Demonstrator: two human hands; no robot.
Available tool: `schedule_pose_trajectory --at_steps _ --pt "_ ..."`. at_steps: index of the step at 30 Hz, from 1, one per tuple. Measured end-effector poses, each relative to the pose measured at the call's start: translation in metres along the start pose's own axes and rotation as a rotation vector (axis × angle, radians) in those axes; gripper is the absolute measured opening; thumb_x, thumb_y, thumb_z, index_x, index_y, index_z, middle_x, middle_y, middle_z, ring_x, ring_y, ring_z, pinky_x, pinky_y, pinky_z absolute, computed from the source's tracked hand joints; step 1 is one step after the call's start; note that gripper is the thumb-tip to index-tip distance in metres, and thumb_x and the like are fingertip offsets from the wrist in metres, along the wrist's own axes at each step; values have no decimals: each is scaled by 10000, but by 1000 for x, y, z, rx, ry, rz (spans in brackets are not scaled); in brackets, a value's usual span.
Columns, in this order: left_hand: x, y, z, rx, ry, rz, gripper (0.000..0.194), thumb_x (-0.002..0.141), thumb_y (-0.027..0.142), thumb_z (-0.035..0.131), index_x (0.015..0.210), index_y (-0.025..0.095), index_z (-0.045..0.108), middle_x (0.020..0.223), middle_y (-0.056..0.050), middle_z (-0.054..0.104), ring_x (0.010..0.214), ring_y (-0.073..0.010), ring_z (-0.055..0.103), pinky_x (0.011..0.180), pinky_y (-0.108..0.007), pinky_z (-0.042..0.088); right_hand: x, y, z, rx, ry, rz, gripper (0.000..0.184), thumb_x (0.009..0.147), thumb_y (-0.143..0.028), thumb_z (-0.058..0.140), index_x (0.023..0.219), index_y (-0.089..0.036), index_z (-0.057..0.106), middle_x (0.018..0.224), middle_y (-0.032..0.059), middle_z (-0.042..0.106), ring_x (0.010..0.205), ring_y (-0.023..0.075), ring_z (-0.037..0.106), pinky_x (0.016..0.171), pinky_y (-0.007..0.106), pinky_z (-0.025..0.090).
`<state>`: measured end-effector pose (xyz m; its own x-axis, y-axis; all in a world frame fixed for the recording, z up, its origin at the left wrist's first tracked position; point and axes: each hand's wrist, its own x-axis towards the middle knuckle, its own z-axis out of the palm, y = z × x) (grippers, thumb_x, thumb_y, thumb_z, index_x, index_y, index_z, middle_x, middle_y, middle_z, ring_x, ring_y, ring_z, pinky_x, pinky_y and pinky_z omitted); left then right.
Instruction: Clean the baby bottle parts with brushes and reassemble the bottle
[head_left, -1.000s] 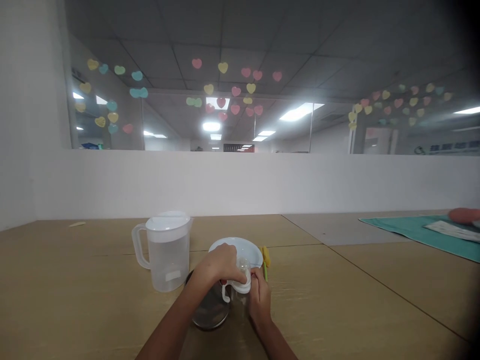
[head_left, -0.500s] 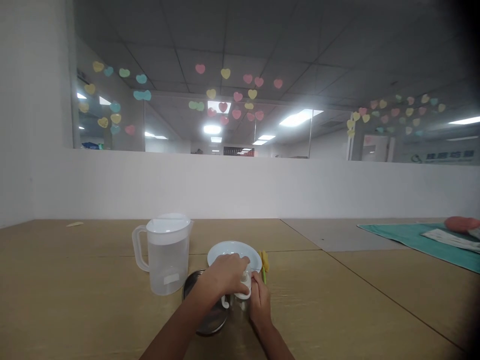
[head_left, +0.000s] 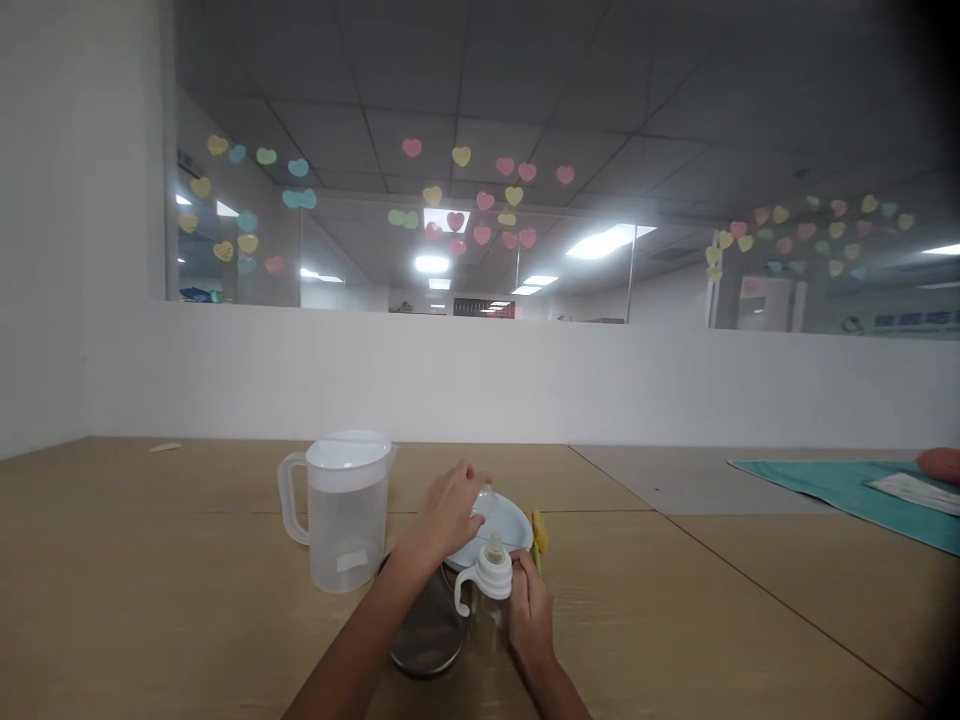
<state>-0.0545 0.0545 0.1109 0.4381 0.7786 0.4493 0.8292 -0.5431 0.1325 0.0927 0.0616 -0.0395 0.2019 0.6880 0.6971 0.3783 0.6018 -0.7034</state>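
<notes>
My left hand (head_left: 452,508) is closed on a clear bottle cap (head_left: 486,502), held up over the light blue plate (head_left: 516,522). Below it stands a baby bottle (head_left: 491,610) with a see-through body, a white collar, a curved white handle and a bare teat on top. My right hand (head_left: 531,610) grips this bottle from the right side, around its handle and collar. Under my left forearm, beside the bottle, lies a round dark metal tray (head_left: 427,625), partly covered by the arm.
A translucent pitcher (head_left: 347,520) with a white lid stands left of the plate. A yellow brush-like thing with a green stem (head_left: 539,535) lies at the plate's right edge. Far right is a teal cloth (head_left: 832,485) with a reddish object (head_left: 941,464) on it. A white wall (head_left: 450,380) closes the back.
The clear cap has come off the bottle and moved up and away in my left hand, baring the teat. My right hand still holds the bottle. The view has shifted slightly.
</notes>
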Motion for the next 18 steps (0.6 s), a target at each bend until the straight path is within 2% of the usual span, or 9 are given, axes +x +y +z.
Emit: schedule_pose_trajectory --at_steps 4,7,9,11,13,14,16,18 --pt "5 -20 31 62 -269 -140 497 782 306 562 1238 151 441 1176 -138 574 1108 -268 536 934 -376 413 1 2 0 2 -6 -2 259 867 -357 346 738 -213 519 648 28 568 603 183 528 577 278 406" --pt "2 -27 42 49 -378 -155 516 770 407 569 1212 155 485 1174 -144 596 1071 -284 571 884 -367 448 1 1 -1 -1 -11 -4 268 872 -365 340 740 -215 518 634 23 561 588 182 525 571 281 405" --pt "1 -26 40 41 -392 -157 527 800 439 520 1242 156 473 1269 -148 535 1163 -284 510 935 -369 419 0 0 -2 -5 -13 1 273 874 -370 336 737 -216 515 628 19 557 585 183 524 568 281 403" --pt "0 -21 31 -15 -339 -130 539 860 428 421 1311 133 409 1376 -154 427 1271 -265 401 1014 -371 351 0 0 -2 -7 -15 7 274 874 -371 331 740 -217 514 635 20 562 594 186 529 574 282 405" --pt "-1 -13 19 -147 -290 -47 539 902 413 319 1357 126 352 1426 -132 367 1313 -220 344 1060 -340 300 1 1 -1 -8 -19 6 276 873 -370 326 744 -217 516 643 25 569 605 190 538 585 284 408" --pt "-2 -9 13 -222 -310 17 539 904 423 309 1361 141 354 1425 -110 377 1305 -202 357 1061 -321 299 1 1 -1 -11 -17 4 276 872 -370 326 750 -216 519 643 26 571 607 191 542 587 284 409" --pt "-3 -1 6 -300 -399 142 526 862 420 404 1333 185 405 1381 -75 448 1248 -195 430 1030 -301 339 1 2 -1 -18 -11 -2 275 869 -374 328 767 -215 529 640 27 575 601 192 544 585 284 409" --pt "-4 4 5 -278 -450 206 507 792 339 515 1282 216 468 1299 -61 536 1174 -208 499 976 -299 386 2 3 -1 -18 0 -3 277 864 -378 333 778 -215 540 644 29 582 594 193 545 578 282 408"
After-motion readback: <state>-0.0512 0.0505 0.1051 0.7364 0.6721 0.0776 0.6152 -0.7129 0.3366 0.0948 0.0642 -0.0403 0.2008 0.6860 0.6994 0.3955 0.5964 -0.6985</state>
